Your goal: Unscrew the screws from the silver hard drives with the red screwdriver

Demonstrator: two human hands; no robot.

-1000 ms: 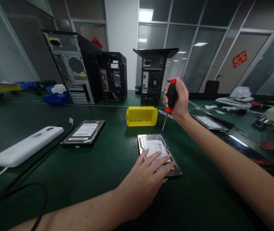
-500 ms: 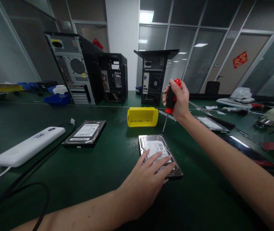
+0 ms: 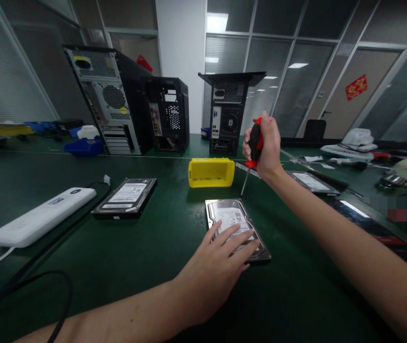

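Note:
A hard drive lies label up on the green table. My left hand rests flat over its near half, fingers spread across the label, covering part of it. My right hand is wrapped round the red and black handle of a screwdriver. The screwdriver stands slightly tilted, its thin shaft pointing down to the drive's far right corner, where the tip appears to meet a screw spot. Just beyond the drive sits a small yellow bin, its open side facing me.
Left lie a second hard drive, a white power strip and black cables. Computer cases stand at the back, with a blue tray beside them. Another drive and a dark panel lie right, near my right forearm.
My right hand has shifted its grip on the screwdriver handle, the thumb now higher at its top. The left hand and the hard drive stay in place.

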